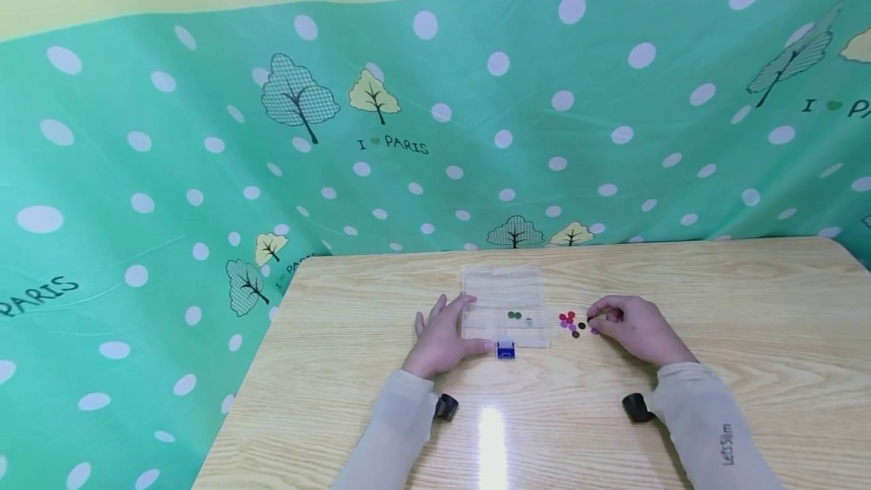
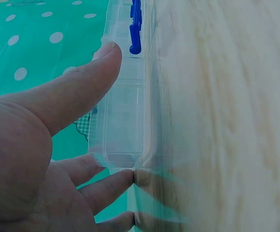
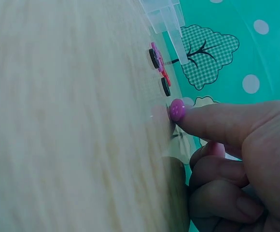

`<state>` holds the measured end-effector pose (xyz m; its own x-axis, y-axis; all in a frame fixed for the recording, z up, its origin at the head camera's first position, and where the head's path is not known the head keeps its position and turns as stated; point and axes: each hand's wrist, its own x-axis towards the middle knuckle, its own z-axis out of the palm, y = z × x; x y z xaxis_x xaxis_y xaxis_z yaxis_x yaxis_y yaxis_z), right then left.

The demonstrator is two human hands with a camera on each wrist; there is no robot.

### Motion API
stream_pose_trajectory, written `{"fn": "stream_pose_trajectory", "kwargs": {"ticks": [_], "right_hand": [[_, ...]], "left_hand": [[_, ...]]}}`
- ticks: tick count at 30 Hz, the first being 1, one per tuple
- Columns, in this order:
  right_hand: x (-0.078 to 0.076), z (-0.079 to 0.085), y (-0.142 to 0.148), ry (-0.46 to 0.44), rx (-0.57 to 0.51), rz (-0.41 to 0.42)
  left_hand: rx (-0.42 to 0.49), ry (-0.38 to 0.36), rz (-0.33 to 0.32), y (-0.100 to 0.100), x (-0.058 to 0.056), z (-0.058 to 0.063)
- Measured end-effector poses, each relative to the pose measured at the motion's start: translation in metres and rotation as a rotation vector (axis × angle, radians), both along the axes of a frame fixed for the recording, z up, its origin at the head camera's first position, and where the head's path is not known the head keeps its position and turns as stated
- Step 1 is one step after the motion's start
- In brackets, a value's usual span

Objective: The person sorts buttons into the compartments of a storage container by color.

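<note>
Hands apart. L hand (image 1: 444, 333), fingers spread, braces the clear box (image 1: 532, 341) on its left, lower ctr of frame; light, steady pressure should stop skids. R hand (image 1: 636, 330), lower right of ctr, pinches what looks like a dark btn (image 1: 590, 319); best lift straight up, w/o nudging the purple btn (image 3: 177, 110) nr thumb tip.

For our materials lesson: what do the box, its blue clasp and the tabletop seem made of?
Box: probably clear, smooth plastic; its walls are see-through.
Blue clasp: likely opaque plastic, from its even, solid colour.
Tabletop: wood or wood-look laminate, glossy; it shows grain and a bright reflection.
</note>
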<state>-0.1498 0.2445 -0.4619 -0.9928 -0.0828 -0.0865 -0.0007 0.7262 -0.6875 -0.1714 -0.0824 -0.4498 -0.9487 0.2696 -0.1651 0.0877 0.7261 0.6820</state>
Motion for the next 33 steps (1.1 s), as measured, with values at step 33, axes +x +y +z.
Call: {"fn": "stream_pose_trajectory", "kwargs": {"ticks": [33], "right_hand": [[-0.001, 0.009, -0.011, 0.096, 0.190, 0.077]], "left_hand": [[-0.002, -0.002, -0.005, 0.000, 0.000, 0.000]]}}
